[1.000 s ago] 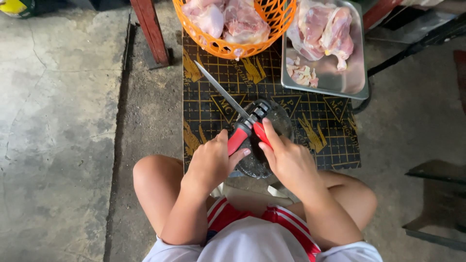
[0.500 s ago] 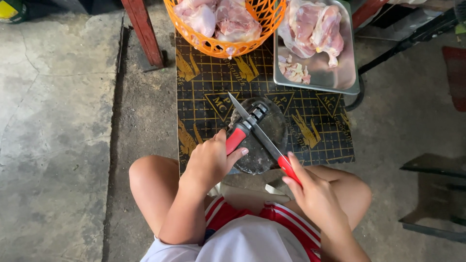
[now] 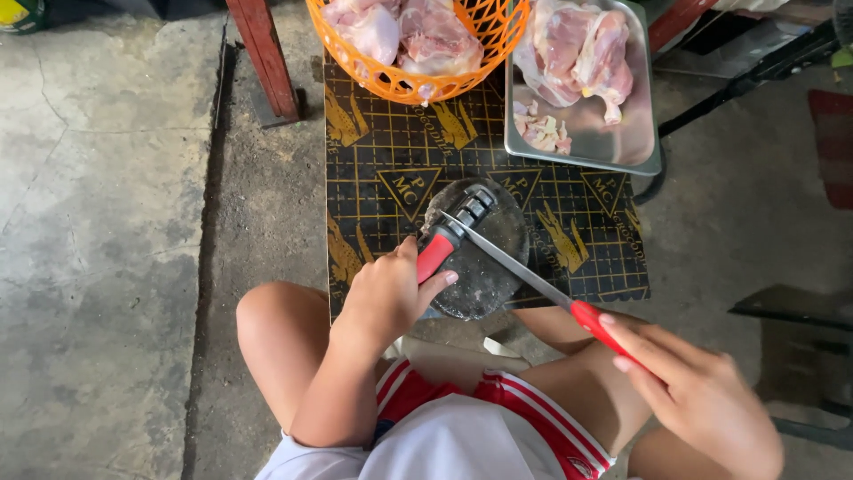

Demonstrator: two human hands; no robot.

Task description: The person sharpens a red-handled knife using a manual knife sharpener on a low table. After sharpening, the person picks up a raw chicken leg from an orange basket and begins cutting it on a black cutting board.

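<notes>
The left hand [image 3: 386, 298] is wrapped tight around the red handle of a knife sharpener [image 3: 455, 229], which sits on a round dark block [image 3: 484, 258] on the patterned mat [image 3: 391, 151]. The knife [image 3: 524, 271] has its tip in the sharpener, it seems. The right hand [image 3: 702, 396] pinches the knife's red handle. Behind are an orange basket [image 3: 400, 87] and a metal tray [image 3: 622, 147], both holding raw chicken.

We saw bare arms, no sleeves over the forearms, no gloves, rings or watch on the left hand [image 3: 388, 293] or the right hand [image 3: 702, 400]. Knees were bare. Shorts [image 3: 520, 413] were red with white side stripes. Shirt [image 3: 444, 444] was white, with a small badge near the red hem.
</notes>
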